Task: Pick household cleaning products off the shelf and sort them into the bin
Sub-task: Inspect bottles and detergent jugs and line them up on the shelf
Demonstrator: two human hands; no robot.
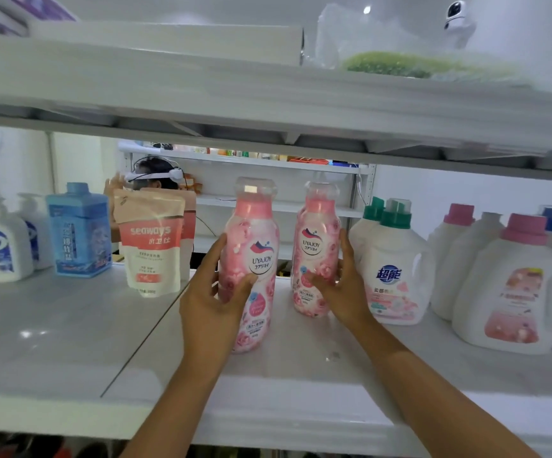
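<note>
1. Head view, scene. Two matching pink bottles stand side by side near the middle of a white shelf (69, 325). The left pink bottle (263, 226) is nearer the front edge and the right pink bottle (317, 226) is set a little further back. The bin is not in view.
2. Head view, left hand. The left hand (215, 292) is clamped on the left pink bottle at mid-body, with the thumb across the front under the label and the fingers round the far side. Whether the base has left the shelf cannot be told.
3. Head view, right hand. The right hand (340, 282) is wrapped round the right pink bottle low on its body, thumb in front and fingers behind. A white jug (396, 269) stands just beside the knuckles.
4. Step in hand (judged): lifting both bottles off the shelf together. Both grips sit at or below mid-body, so the tall capped tops could tip. Squeeze firmly, raise each bottle only slightly and keep it upright.
5. Clearance. Draw both bottles straight back toward the body and keep the caps below the upper shelf (268, 104). The right wrist should stay off the white jug, and the left elbow well clear of the pouch (152, 246).
</note>
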